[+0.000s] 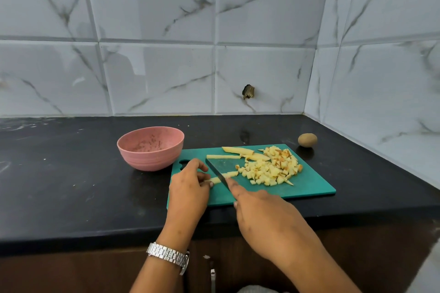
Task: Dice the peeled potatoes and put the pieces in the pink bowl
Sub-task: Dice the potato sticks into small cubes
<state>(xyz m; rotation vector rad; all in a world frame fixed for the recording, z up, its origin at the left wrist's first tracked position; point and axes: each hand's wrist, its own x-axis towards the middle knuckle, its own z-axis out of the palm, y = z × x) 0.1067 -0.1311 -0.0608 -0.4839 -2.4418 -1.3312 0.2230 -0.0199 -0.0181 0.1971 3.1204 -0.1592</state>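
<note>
We see the right hand wrapped around the handle of a knife, its index finger stretched along the spine. The dark blade stands across a potato strip in the middle of the frame. The left hand has its fingertips curled down onto the strip's left end and pins it to the green cutting board. A metal watch sits on that wrist.

To the right of the blade, a heap of diced potato lies on the board. Above the blade we find another long strip and a few flat slices.

The pink bowl stands on the black counter, just left of the board's upper corner (reddish-brown smears mark its inside). A whole brown potato rests on the counter past the board's upper right corner, near the tiled wall.
</note>
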